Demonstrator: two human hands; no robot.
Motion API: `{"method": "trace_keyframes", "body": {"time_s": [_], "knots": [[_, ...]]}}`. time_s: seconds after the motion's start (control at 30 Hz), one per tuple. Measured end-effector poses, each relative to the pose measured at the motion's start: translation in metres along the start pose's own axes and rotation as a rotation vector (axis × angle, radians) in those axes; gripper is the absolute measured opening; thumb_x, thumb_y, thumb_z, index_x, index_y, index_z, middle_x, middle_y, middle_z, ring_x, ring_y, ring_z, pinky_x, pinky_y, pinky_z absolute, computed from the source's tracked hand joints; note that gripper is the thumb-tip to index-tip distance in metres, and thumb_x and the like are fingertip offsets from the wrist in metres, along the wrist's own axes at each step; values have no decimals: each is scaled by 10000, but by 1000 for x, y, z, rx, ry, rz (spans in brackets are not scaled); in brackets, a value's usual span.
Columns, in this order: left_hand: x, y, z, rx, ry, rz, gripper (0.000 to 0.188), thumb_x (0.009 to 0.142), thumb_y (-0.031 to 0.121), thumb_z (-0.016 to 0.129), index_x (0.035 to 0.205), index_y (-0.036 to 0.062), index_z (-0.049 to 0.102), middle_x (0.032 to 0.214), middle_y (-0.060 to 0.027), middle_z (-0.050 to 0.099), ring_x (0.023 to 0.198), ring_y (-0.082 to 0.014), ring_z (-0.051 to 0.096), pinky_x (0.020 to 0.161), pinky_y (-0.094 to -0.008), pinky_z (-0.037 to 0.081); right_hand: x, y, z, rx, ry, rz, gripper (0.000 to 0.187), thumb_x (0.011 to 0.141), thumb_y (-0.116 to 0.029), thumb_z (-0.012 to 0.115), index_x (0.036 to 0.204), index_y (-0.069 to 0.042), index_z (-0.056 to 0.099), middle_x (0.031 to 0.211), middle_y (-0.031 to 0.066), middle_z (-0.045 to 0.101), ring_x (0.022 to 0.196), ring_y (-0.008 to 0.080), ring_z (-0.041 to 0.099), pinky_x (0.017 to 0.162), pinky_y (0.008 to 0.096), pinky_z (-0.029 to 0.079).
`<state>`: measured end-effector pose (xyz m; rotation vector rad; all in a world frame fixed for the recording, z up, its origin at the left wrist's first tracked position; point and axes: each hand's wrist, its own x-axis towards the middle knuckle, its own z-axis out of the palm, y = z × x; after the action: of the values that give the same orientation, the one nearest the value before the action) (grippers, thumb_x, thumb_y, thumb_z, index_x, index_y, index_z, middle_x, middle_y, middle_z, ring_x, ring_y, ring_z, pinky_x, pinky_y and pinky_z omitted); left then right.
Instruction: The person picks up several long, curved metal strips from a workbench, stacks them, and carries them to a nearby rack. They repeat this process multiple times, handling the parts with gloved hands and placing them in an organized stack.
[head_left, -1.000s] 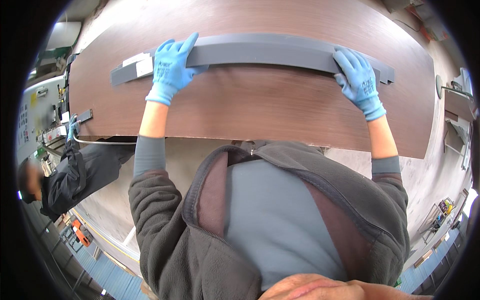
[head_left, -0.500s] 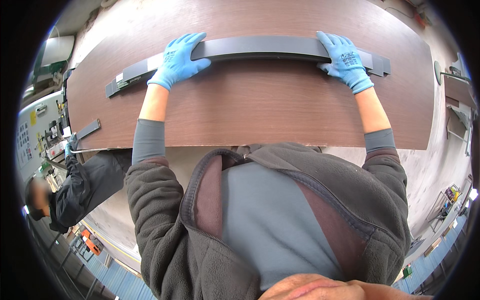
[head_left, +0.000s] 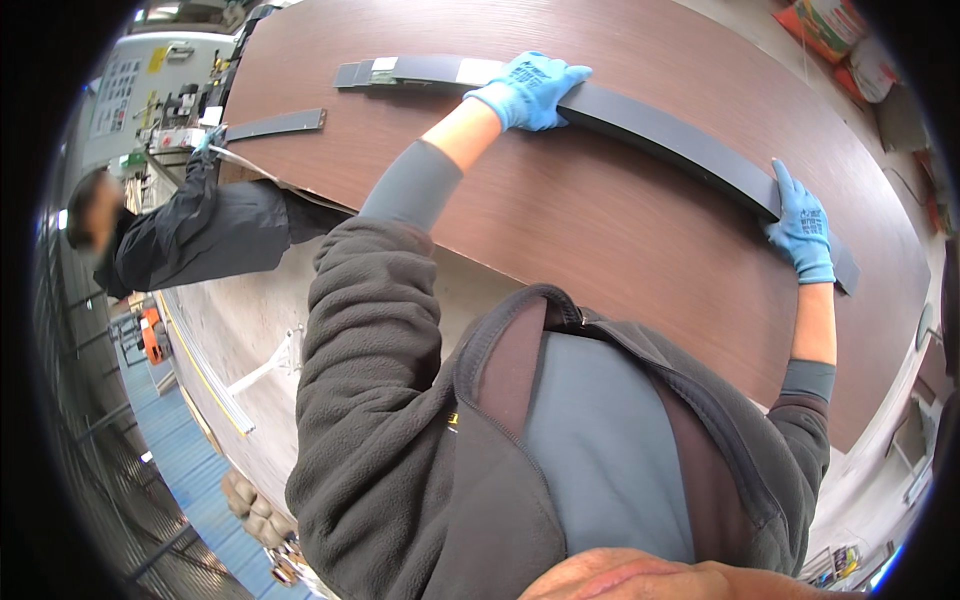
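Note:
A stack of long, dark grey flat strips (head_left: 660,130) lies across a brown wood-grain table (head_left: 590,220). The strips overlap unevenly, so stepped ends stick out at both sides, and two white patches show toward the left end. My left hand (head_left: 530,92), in a light blue glove, is closed over the stack left of its middle. Near the right end, my right hand (head_left: 803,225), gloved alike, spans the stack with its thumb on the near side and fingers over the far side. Part of each hand's underside is hidden.
A separate short grey strip (head_left: 275,125) rests at the table's left edge. Beside it stands a person in dark clothes (head_left: 215,235), a blue-gloved hand near a bench with equipment (head_left: 180,135). Colourful sacks (head_left: 825,30) lie beyond the table's far right edge.
The view has swung to the left, so the table and stack now slant down to the right. Both hands stay on the stack; the left one appears farther in from its left end.

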<state>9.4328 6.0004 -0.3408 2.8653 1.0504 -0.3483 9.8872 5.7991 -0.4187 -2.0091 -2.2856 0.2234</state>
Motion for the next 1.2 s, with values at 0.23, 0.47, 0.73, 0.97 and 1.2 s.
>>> {"method": "trace_keyframes", "body": {"time_s": [0.23,0.47,0.73,0.97,1.2], "knots": [[1,1,-5,3,-60,-15,849,859,309,905,1583,91,520,1269,-172,735,1225,-385,692,1079,-471,547,5,2,7,-16,-21,-13,1082,723,-192,913,1670,-154,390,1199,178,682,1107,397,688,968,483,571],[-1,2,2,47,18,-4,949,807,319,936,1607,95,478,1452,-142,644,1384,-339,598,1198,-460,456,5,2,5,-9,-37,20,1053,730,-186,914,1652,-141,408,1214,180,674,1122,396,681,981,482,566],[-37,20,14,236,336,-9,1090,744,435,948,1644,118,422,1662,-175,435,1566,-403,384,1298,-535,325,5,-1,2,28,-36,33,1026,710,-120,863,1636,-134,422,1244,182,667,1156,402,666,1001,487,558],[-76,51,24,104,382,-48,1084,763,421,946,1658,126,410,1704,-193,399,1584,-439,363,1292,-559,315,2,-3,2,38,-34,49,1024,700,-99,851,1633,-134,429,1219,191,677,1150,405,671,1006,484,560],[-74,36,29,121,388,-137,1074,780,425,934,1662,122,401,1691,-183,413,1563,-449,382,1302,-569,306,-1,-2,4,43,10,19,1010,701,-96,854,1625,-134,446,1208,198,685,1131,409,681,1000,481,565]]}}
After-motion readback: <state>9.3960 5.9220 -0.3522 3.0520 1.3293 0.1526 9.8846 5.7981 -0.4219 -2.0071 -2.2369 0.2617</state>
